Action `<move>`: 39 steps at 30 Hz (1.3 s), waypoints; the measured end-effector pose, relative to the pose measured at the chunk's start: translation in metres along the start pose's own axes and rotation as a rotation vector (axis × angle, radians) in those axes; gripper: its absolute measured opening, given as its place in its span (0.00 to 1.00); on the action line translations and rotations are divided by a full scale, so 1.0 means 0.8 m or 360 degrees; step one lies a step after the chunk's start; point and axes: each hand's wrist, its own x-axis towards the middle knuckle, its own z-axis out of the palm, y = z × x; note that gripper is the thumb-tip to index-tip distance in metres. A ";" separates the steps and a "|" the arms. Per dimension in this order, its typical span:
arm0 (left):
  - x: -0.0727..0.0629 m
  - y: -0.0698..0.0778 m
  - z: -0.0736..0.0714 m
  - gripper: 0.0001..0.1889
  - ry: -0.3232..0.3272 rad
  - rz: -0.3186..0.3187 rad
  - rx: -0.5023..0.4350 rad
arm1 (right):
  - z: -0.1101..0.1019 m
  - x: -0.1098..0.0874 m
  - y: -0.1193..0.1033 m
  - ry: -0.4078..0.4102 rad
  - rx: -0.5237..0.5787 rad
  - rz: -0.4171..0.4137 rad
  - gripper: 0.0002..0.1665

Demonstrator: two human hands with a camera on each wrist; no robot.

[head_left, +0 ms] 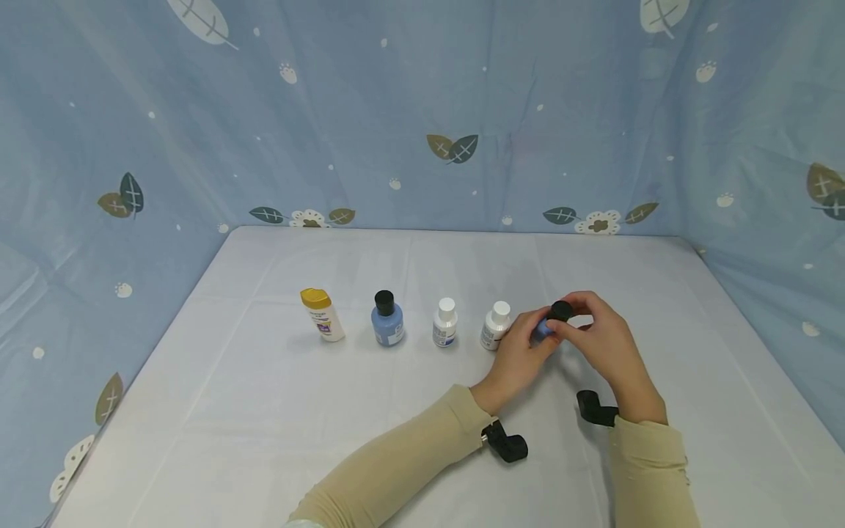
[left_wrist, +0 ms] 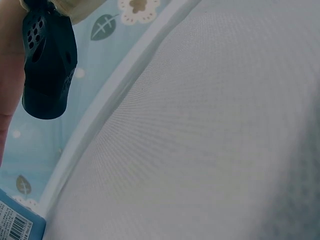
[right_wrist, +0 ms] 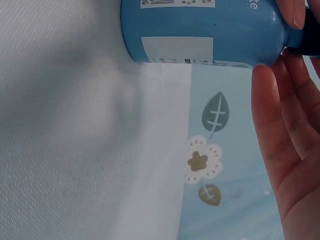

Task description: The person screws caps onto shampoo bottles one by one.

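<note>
A blue bottle (head_left: 543, 330) with a black cap (head_left: 562, 310) stands at the right end of a row on the table. My left hand (head_left: 518, 359) grips it from the left, covering much of its body in the head view. With thumb and fingers my right hand (head_left: 604, 345) holds the same bottle near the cap and neck. Up close in the right wrist view, the bottle (right_wrist: 200, 30) is upright with a pale label, and fingers (right_wrist: 270, 95) lie near its shoulder. A labelled bottle corner (left_wrist: 25, 220) shows in the left wrist view.
Left of my hands stand a white bottle (head_left: 494, 328), another white bottle (head_left: 445, 325), a blue bottle (head_left: 388, 325) with a black cap, and a tilted-looking white bottle (head_left: 326, 319) with a yellow cap. A blue patterned curtain (head_left: 396, 88) surrounds the white-covered table (head_left: 264, 411).
</note>
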 end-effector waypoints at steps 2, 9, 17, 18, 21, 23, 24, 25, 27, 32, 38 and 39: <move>0.000 0.000 0.000 0.22 0.0001 0.0003 -0.0003 | 0.000 0.000 0.000 -0.0002 -0.0001 -0.0004 0.32; -0.001 0.000 0.000 0.22 0.0009 -0.0026 -0.0015 | -0.003 0.000 0.004 -0.0049 0.0011 -0.0040 0.35; 0.000 0.001 0.002 0.24 0.0002 -0.0009 0.0009 | -0.012 -0.004 0.008 -0.0135 0.0073 0.0001 0.34; 0.000 0.000 0.003 0.24 -0.0008 0.0002 0.0035 | -0.012 -0.004 0.008 -0.0132 0.0082 -0.0010 0.33; 0.000 0.001 0.003 0.27 -0.0038 0.0001 0.0110 | -0.012 -0.004 0.009 -0.0115 0.0113 -0.0017 0.30; 0.000 0.001 0.002 0.29 -0.0051 -0.0034 0.0125 | -0.011 -0.003 0.011 -0.0100 0.0124 -0.0005 0.29; 0.000 0.001 0.002 0.30 -0.0051 -0.0053 0.0120 | -0.011 -0.002 0.011 -0.0098 0.0132 -0.0005 0.29; 0.000 0.003 0.002 0.31 -0.0044 -0.0071 0.0107 | -0.012 -0.002 0.010 -0.0090 0.0136 0.0003 0.28; 0.000 0.005 0.001 0.32 -0.0020 -0.0077 0.0070 | -0.014 -0.002 0.010 -0.0076 0.0142 -0.0010 0.27; 0.000 0.012 -0.001 0.33 0.0043 -0.0018 0.0009 | -0.017 -0.004 0.007 -0.0033 0.0155 -0.0095 0.23; -0.004 0.026 0.000 0.34 0.0061 0.0206 0.0066 | -0.019 -0.004 0.008 0.0086 0.0179 -0.0168 0.21; -0.005 0.029 0.000 0.34 0.0060 0.0259 0.0092 | -0.019 -0.004 0.008 0.0111 0.0196 -0.0177 0.21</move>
